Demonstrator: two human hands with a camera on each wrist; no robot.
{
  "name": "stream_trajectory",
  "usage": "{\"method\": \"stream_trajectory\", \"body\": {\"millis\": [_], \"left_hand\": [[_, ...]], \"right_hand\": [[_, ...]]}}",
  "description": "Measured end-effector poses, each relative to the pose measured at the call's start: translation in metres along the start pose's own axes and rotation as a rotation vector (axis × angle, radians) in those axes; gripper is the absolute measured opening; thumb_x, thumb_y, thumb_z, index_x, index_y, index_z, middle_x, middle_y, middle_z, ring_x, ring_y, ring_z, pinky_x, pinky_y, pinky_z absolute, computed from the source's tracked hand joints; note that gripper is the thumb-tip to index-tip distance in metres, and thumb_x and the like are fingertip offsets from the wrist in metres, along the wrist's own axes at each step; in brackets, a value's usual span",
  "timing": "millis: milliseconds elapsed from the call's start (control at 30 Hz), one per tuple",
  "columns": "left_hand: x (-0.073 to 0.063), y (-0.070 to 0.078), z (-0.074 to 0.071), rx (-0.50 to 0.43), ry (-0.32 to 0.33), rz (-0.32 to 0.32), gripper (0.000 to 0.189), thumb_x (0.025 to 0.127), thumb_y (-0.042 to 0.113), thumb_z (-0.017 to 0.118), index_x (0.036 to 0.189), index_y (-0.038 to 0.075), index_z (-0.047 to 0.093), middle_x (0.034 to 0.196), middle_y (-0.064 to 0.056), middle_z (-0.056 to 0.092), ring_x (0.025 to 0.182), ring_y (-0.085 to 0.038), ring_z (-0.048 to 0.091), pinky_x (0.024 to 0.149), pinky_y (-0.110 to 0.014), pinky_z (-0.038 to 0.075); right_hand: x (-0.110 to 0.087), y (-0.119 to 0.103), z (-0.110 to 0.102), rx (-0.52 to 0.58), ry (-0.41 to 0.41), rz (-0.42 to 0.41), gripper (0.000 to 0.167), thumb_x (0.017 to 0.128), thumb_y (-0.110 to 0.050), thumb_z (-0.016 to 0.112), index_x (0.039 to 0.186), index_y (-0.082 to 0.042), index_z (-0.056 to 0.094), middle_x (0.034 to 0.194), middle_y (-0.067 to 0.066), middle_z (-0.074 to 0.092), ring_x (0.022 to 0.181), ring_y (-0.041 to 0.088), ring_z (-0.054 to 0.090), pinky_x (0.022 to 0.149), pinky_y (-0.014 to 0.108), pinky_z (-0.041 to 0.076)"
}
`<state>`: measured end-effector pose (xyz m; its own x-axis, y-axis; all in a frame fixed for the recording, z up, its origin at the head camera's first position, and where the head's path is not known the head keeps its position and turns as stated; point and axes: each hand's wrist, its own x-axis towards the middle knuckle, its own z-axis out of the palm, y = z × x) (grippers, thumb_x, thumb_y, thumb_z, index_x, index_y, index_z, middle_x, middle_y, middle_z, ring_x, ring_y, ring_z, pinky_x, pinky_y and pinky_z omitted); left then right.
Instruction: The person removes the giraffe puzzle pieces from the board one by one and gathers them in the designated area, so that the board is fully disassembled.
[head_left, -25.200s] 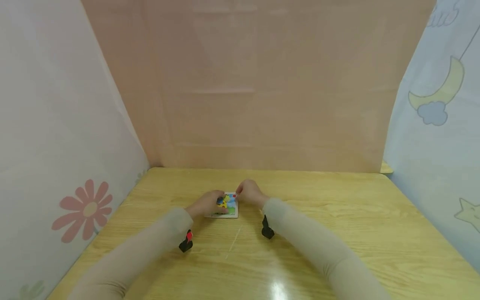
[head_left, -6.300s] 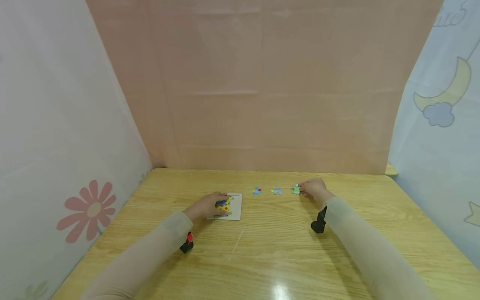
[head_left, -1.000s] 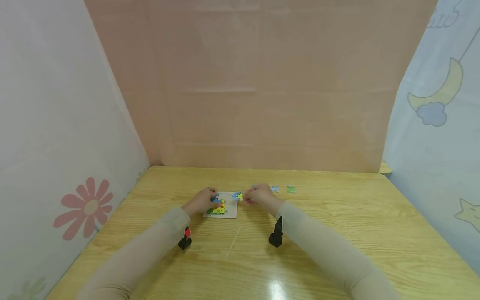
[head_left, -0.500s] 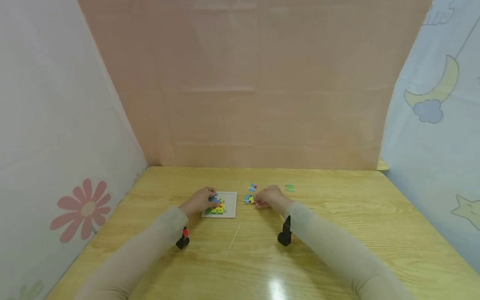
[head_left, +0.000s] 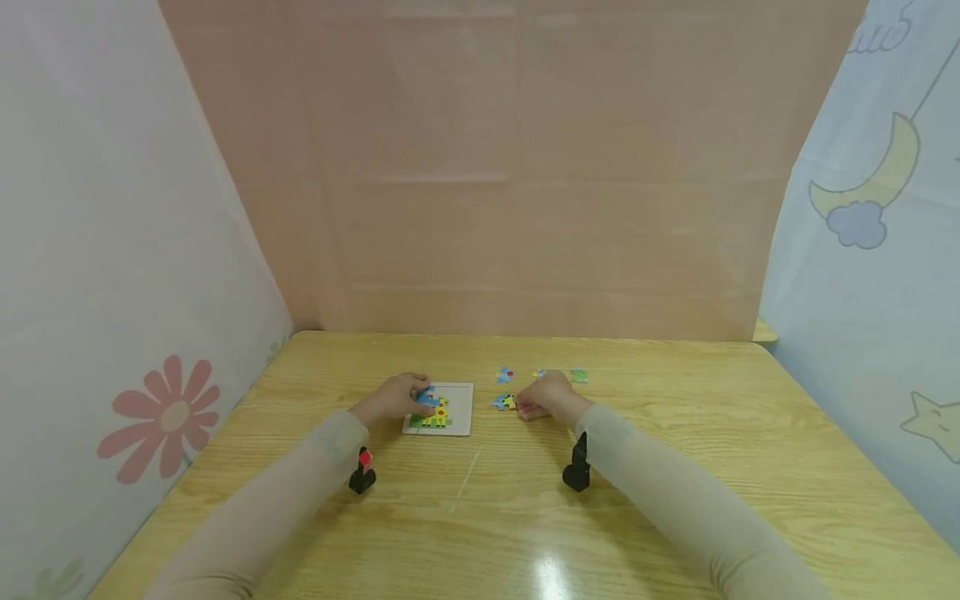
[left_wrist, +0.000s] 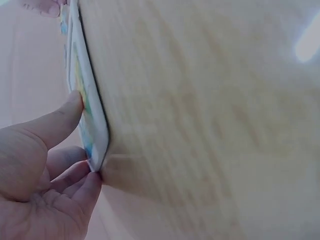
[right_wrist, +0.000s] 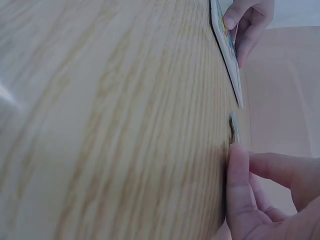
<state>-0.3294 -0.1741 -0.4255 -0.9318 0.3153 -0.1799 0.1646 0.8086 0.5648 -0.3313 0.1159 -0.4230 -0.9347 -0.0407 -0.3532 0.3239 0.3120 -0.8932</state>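
My left hand (head_left: 393, 398) holds the wooden puzzle board (head_left: 461, 408) at its left side. The thumb lies over the picture, and the other fingers are at the board's edge in the left wrist view. Giraffe puzzle pieces (head_left: 435, 418) fill the left part of the board; its right part is bare, and some pieces are hidden under the hand. Just right of the board, my right hand (head_left: 551, 397) pinches a blue and yellow puzzle piece (head_left: 502, 402) by its right end. In the right wrist view that piece (right_wrist: 233, 127) is close over the tabletop.
Behind the right hand lie a blue piece with a red dot (head_left: 505, 375), a mostly hidden piece (head_left: 537, 374) and a green piece (head_left: 579, 375) in a row. A brown backdrop (head_left: 517, 208) hangs behind the wooden table (head_left: 420, 517); printed curtains stand at both sides.
The board was full at first; several pieces now lie on the table. Over the last second the right hand has carried its piece rightward, from the board's edge to the table. The left hand stayed.
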Motion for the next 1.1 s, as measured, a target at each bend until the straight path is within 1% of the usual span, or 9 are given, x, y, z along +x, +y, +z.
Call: {"method": "stream_trajectory", "body": {"millis": [233,333,467,533,667,833,967,1100], "left_hand": [[0.000,-0.007,0.002,-0.017,0.009,0.014,0.072,0.090,0.029,0.070,0.149,0.005,0.035,0.157,-0.014,0.030,0.145,-0.039,0.024,0.117,-0.054,0.024],[0.002,-0.009,0.003,-0.003,0.009,0.031,0.075,0.089,0.030,0.070,0.149,0.004,0.034,0.157,-0.015,0.030,0.145,-0.040,0.024,0.117,-0.053,0.024],[0.002,-0.008,0.003,0.019,0.000,0.062,0.077,0.089,0.030,0.070,0.149,0.001,0.033,0.157,-0.017,0.029,0.145,-0.040,0.024,0.117,-0.053,0.024],[0.001,-0.007,0.003,0.011,0.003,0.063,0.076,0.089,0.029,0.071,0.149,0.000,0.033,0.157,-0.018,0.029,0.145,-0.040,0.024,0.117,-0.053,0.024],[-0.002,-0.005,0.004,0.000,0.020,0.053,0.076,0.088,0.029,0.072,0.148,0.001,0.035,0.156,-0.016,0.031,0.145,-0.039,0.025,0.117,-0.052,0.024],[-0.007,-0.002,0.002,0.005,0.037,0.070,0.070,0.087,0.029,0.073,0.145,0.003,0.043,0.153,-0.016,0.037,0.142,-0.039,0.031,0.116,-0.052,0.027],[-0.010,-0.002,0.002,0.018,0.042,0.088,0.068,0.085,0.028,0.075,0.141,0.002,0.048,0.151,-0.016,0.041,0.140,-0.039,0.035,0.114,-0.052,0.031],[-0.011,-0.002,0.004,0.014,0.043,0.097,0.068,0.085,0.029,0.075,0.141,0.001,0.049,0.151,-0.015,0.042,0.139,-0.038,0.037,0.113,-0.051,0.034]], "right_hand": [[-0.001,-0.001,0.000,-0.032,0.001,-0.018,0.014,0.082,0.004,0.071,0.094,0.012,0.069,0.068,0.012,0.071,0.050,0.013,0.066,0.056,0.027,0.058],[-0.002,-0.002,0.000,-0.036,-0.011,-0.023,0.014,0.082,0.002,0.072,0.093,0.012,0.070,0.069,0.014,0.072,0.050,0.013,0.066,0.057,0.027,0.058],[-0.003,-0.003,-0.003,-0.028,-0.007,-0.010,0.016,0.082,0.001,0.073,0.093,0.012,0.069,0.068,0.013,0.071,0.050,0.013,0.065,0.057,0.026,0.058],[-0.002,-0.003,-0.004,-0.035,-0.001,-0.008,0.016,0.082,0.000,0.073,0.093,0.011,0.069,0.068,0.011,0.071,0.051,0.013,0.066,0.057,0.026,0.058],[-0.004,-0.006,-0.005,-0.061,0.003,-0.016,0.016,0.084,-0.002,0.072,0.093,0.010,0.069,0.070,0.011,0.070,0.054,0.013,0.066,0.061,0.027,0.059],[-0.005,-0.009,-0.004,-0.072,-0.027,-0.051,0.017,0.085,-0.005,0.070,0.093,0.010,0.068,0.072,0.010,0.070,0.056,0.013,0.067,0.063,0.029,0.060],[-0.002,-0.012,0.001,-0.083,-0.066,-0.075,0.022,0.088,-0.011,0.070,0.096,0.008,0.068,0.076,0.012,0.071,0.059,0.013,0.068,0.064,0.028,0.060],[-0.001,-0.016,0.008,-0.105,-0.076,-0.084,0.025,0.088,-0.017,0.071,0.098,0.006,0.067,0.083,0.013,0.070,0.065,0.016,0.069,0.069,0.029,0.060]]}}
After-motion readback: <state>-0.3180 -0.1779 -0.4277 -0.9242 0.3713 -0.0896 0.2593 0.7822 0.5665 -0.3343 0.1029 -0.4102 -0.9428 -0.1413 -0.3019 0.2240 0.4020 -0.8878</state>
